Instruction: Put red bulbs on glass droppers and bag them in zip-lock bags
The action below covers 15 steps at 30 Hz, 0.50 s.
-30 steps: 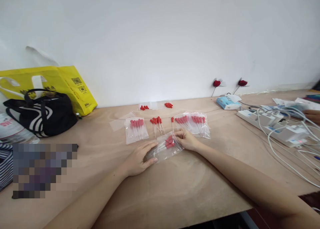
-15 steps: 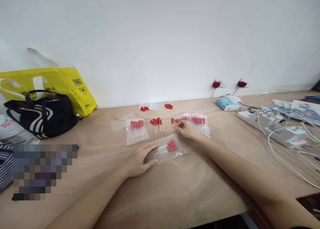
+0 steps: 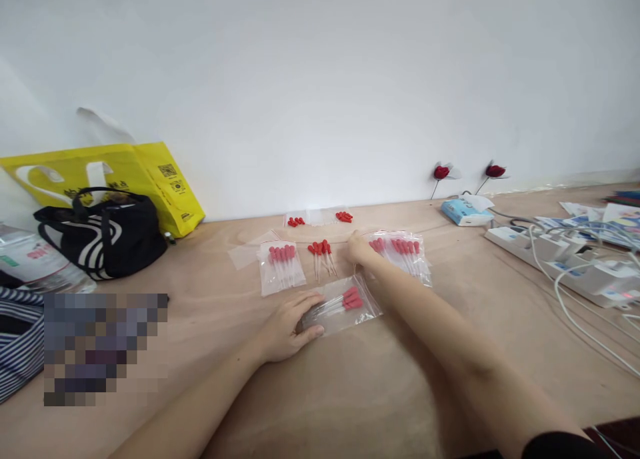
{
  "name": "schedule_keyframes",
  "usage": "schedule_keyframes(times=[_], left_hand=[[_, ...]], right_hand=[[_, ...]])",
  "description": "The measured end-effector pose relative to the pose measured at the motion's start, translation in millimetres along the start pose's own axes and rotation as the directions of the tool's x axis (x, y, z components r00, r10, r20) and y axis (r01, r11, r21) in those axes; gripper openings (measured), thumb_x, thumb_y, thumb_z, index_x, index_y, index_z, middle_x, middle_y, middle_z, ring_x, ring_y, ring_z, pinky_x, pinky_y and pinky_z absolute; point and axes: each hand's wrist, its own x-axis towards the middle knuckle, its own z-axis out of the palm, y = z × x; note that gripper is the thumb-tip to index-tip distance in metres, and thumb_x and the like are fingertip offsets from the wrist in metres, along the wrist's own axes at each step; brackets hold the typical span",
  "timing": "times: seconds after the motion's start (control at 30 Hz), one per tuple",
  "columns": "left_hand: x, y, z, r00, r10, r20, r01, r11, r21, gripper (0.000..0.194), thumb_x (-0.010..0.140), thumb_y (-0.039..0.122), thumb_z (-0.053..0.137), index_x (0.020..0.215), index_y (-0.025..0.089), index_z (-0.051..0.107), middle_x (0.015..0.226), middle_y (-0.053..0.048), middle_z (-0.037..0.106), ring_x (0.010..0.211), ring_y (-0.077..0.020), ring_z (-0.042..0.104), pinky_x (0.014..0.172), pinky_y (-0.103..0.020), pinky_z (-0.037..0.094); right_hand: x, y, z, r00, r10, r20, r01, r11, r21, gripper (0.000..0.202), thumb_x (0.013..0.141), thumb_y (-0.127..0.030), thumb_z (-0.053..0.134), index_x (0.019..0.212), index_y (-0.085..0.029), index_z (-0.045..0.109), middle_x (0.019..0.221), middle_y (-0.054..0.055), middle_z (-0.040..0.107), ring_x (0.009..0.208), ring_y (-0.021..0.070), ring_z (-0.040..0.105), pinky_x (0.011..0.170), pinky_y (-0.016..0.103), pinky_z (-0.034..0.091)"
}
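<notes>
My left hand [image 3: 295,325] rests on the left end of a clear zip bag [image 3: 345,305] that holds several droppers with red bulbs; its fingers are apart. Beyond the bag, my right hand [image 3: 357,249] reaches to the spot right of some loose red-bulbed droppers [image 3: 321,251]; its fingers are mostly hidden and blurred. A filled bag of droppers [image 3: 281,265] lies to the left of the loose ones. More filled bags [image 3: 410,249] overlap on the right, partly behind my right forearm.
Red bulbs [image 3: 296,221] and more red bulbs [image 3: 344,217] lie near the wall. At left are a yellow bag [image 3: 175,199], a black bag [image 3: 130,232] and a bottle [image 3: 35,259]. A tissue pack [image 3: 466,212] and a power strip [image 3: 555,259] with cables sit at right.
My right hand has shifted slightly left and turned, now covering the spot where a single dropper stood out. My left hand stays on the bag. The view has shifted a little.
</notes>
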Motion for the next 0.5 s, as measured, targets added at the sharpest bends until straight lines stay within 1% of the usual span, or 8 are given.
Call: schedule_keyframes(times=[0.03,0.13,0.17,0.2,0.23,0.3,0.37,0.5], left_hand=[[0.0,0.3,-0.2,1.000,-0.005,0.003,0.005,1.000,0.003,0.044,0.081,0.037,0.048,0.121,0.020,0.043,0.128,-0.008,0.046,0.117,-0.0215,0.041,0.098,-0.038,0.034],[0.1,1.1,-0.8,1.000,-0.015,0.012,0.015,1.000,0.010,0.044,0.081,0.037,0.048,0.121,0.020,0.043,0.128,-0.008,0.045,0.118,-0.0217,0.040,0.098,-0.038,0.034],[0.2,1.3,-0.9,1.000,-0.017,0.014,0.017,1.000,0.012,0.044,0.081,0.037,0.048,0.122,0.020,0.043,0.128,-0.008,0.045,0.118,-0.0217,0.040,0.098,-0.038,0.033],[0.4,1.3,-0.9,1.000,-0.020,0.017,0.019,1.000,0.013,0.045,0.081,0.037,0.048,0.122,0.020,0.043,0.128,-0.008,0.045,0.118,-0.0218,0.040,0.099,-0.038,0.033],[0.6,1.2,-0.8,1.000,-0.024,0.020,0.024,1.000,0.015,0.045,0.081,0.037,0.048,0.122,0.020,0.042,0.129,-0.008,0.045,0.118,-0.0219,0.040,0.099,-0.038,0.033],[1.0,0.4,-0.4,0.999,-0.032,0.029,0.031,0.999,0.019,0.045,0.081,0.037,0.047,0.122,0.020,0.042,0.129,-0.008,0.044,0.119,-0.0221,0.039,0.099,-0.039,0.032],[1.5,-1.0,0.4,0.999,-0.028,0.026,0.028,0.999,0.022,0.046,0.081,0.038,0.047,0.123,0.020,0.042,0.129,-0.007,0.044,0.119,-0.0221,0.039,0.099,-0.039,0.032],[1.9,-2.9,1.8,1.000,-0.011,0.008,0.010,1.000,0.023,0.045,0.082,0.039,0.046,0.123,0.021,0.041,0.129,-0.007,0.044,0.119,-0.0213,0.039,0.100,-0.038,0.031]], right_hand=[[-1.5,4.7,-5.6,1.000,-0.011,-0.025,0.012,1.000,0.014,0.049,0.072,-0.006,0.042,0.120,0.000,0.032,0.104,0.024,0.053,0.096,0.0265,0.055,0.074,0.033,0.044],[-12.0,30.2,-20.9,0.983,-0.035,-0.181,0.058,0.990,0.126,0.051,0.079,-0.011,0.034,0.127,-0.007,0.017,0.104,0.016,0.052,0.094,0.0194,0.055,0.075,0.030,0.044],[-17.8,41.2,-23.6,0.954,-0.018,-0.300,0.103,0.958,0.267,0.049,0.080,-0.013,0.032,0.126,-0.008,0.018,0.099,0.013,0.053,0.085,0.0179,0.057,0.072,0.030,0.046],[-24.8,52.3,-24.5,0.929,0.006,-0.370,0.151,0.907,0.393,0.048,0.080,-0.017,0.033,0.126,-0.011,0.018,0.092,0.009,0.053,0.074,0.0159,0.058,0.066,0.030,0.047],[-32.6,62.7,-23.7,0.913,0.044,-0.406,0.177,0.855,0.488,0.048,0.080,-0.021,0.035,0.124,-0.013,0.020,0.086,0.005,0.051,0.064,0.0140,0.056,0.060,0.029,0.047],[-49.6,78.8,-18.2,0.902,0.104,-0.419,0.199,0.762,0.617,0.047,0.078,-0.028,0.040,0.120,-0.017,0.023,0.078,-0.001,0.045,0.050,0.0104,0.051,0.049,0.027,0.045],[-65.3,85.9,-10.6,0.901,0.133,-0.414,0.220,0.682,0.698,0.045,0.076,-0.030,0.044,0.115,-0.020,0.025,0.077,-0.003,0.041,0.045,0.0083,0.049,0.043,0.025,0.043],[-82.2,78.3,-0.1,0.912,0.112,-0.394,0.251,0.609,0.753,0.039,0.075,-0.030,0.047,0.109,-0.023,0.028,0.075,-0.004,0.039,0.045,0.0079,0.049,0.041,0.025,0.044]])
